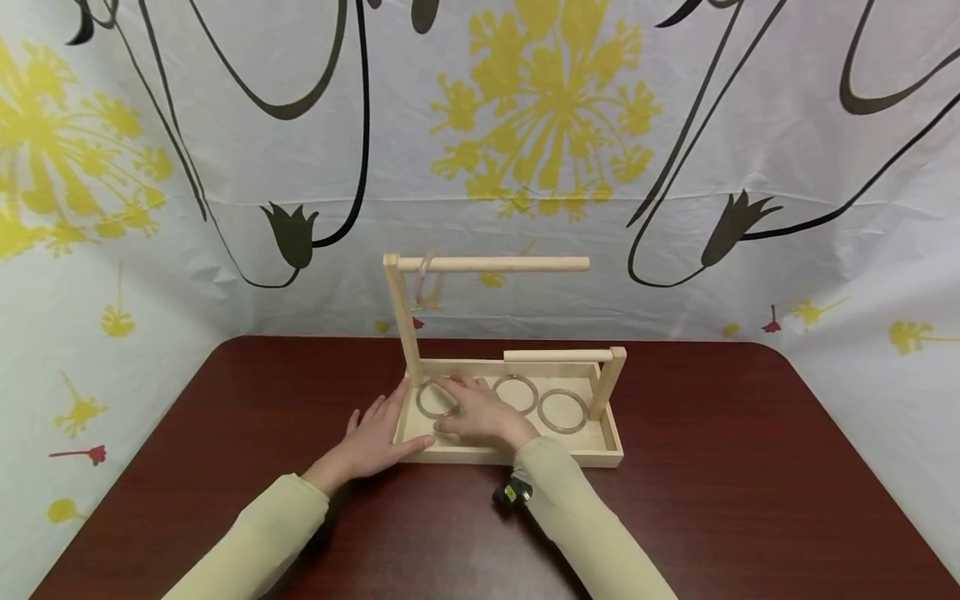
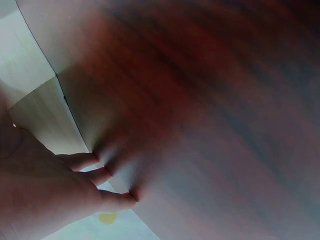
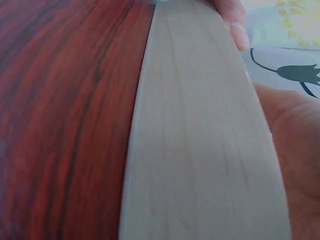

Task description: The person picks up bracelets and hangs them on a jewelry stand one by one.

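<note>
A pale wooden tray [image 1: 517,456] with two posts stands on the table in the head view. Clear rings lie flat in it: a left ring [image 1: 424,407], a middle ring [image 1: 536,392] and a right ring [image 1: 564,432]. My right hand [image 1: 483,412] reaches over the front wall, its thumb and fingers spread apart over the left ring, covering its right side. At the tray's left end rests my left hand [image 1: 378,437], fingers stretched along the side and thumb across the front corner. In the right wrist view the tray's front wall [image 3: 200,120] hides much of the right hand.
A tall left post [image 1: 402,321] carries a long rod [image 1: 495,264] with clear pinkish ring shapes [image 1: 422,283] hanging near the post. The short right post [image 1: 608,383] carries a lower rod [image 1: 558,356]. A patterned cloth [image 1: 480,167] hangs behind the dark red table [image 1: 712,467].
</note>
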Demonstrator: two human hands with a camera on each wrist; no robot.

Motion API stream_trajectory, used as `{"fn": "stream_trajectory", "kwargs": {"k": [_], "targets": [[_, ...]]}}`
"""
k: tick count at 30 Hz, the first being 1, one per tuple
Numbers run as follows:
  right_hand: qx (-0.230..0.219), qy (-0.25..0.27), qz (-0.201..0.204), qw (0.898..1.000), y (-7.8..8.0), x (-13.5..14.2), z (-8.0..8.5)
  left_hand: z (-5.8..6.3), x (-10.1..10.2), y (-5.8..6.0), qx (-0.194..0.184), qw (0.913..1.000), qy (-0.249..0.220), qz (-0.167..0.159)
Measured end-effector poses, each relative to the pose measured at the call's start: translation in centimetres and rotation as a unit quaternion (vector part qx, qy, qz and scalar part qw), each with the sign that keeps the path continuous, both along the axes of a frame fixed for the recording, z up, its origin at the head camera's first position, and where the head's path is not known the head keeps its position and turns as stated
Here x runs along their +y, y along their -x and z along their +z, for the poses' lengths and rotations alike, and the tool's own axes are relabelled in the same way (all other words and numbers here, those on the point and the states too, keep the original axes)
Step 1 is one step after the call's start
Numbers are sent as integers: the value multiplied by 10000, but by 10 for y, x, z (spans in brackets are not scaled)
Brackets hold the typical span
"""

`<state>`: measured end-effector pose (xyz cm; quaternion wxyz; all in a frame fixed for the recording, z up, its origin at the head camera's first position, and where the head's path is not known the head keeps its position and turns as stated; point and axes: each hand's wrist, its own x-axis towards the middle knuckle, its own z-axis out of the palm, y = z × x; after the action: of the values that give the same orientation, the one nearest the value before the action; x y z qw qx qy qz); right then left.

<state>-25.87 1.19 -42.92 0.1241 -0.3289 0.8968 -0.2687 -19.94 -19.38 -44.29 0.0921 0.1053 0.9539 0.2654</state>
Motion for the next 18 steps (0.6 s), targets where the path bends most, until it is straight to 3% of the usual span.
{"fn": "stream_trajectory", "kwargs": {"k": [7, 18], "targets": [[-112, -37, -255, 9996, -1, -5, -3, 0, 0, -1, -3, 10000, -12, 36], [246, -318, -525, 9978, -1, -10, -7, -2, 1, -2, 106, 9999, 5, 50]]}}
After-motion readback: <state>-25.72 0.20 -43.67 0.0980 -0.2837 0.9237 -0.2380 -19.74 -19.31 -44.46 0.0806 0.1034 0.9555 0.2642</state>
